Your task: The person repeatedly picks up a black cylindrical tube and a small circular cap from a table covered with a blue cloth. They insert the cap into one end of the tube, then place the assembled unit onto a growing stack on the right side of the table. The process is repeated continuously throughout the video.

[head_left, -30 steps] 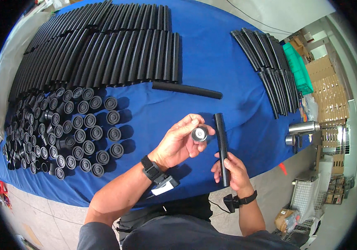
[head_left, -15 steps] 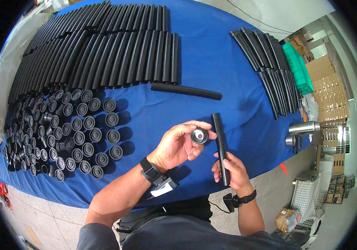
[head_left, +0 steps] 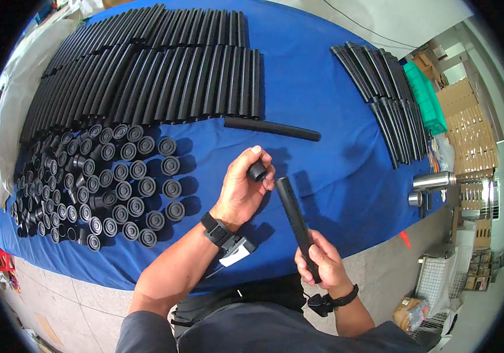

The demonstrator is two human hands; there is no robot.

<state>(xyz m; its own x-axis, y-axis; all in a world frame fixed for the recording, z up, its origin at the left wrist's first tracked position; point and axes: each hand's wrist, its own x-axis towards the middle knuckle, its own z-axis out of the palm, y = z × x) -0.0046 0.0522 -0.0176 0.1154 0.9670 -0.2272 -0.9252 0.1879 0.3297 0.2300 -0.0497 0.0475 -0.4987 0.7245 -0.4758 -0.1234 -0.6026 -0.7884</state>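
Note:
My left hand (head_left: 242,187) is closed around a small black round cap (head_left: 257,171), its hollow end turned toward the tube. In my right hand (head_left: 325,260) is a black tube (head_left: 293,216), gripped near its lower end and tilted up to the left. The tube's upper end stands close to the cap, with a small gap between them. On the blue cloth beyond both hands lies a single loose black tube (head_left: 272,128). To the left of my left hand many black ribbed caps (head_left: 136,206) stand in a spread-out group.
Long rows of black tubes (head_left: 163,82) cover the far left of the blue-clothed table (head_left: 305,76). Capped tubes (head_left: 390,132) are stacked at the far right beside a green crate (head_left: 425,97). A metal flask (head_left: 434,181) stands at the right edge. Wire baskets (head_left: 437,282) are on the floor.
My left hand has turned the cap from facing up to facing the tube and shifted slightly left. The tube in my right hand has tilted further left and moved lower.

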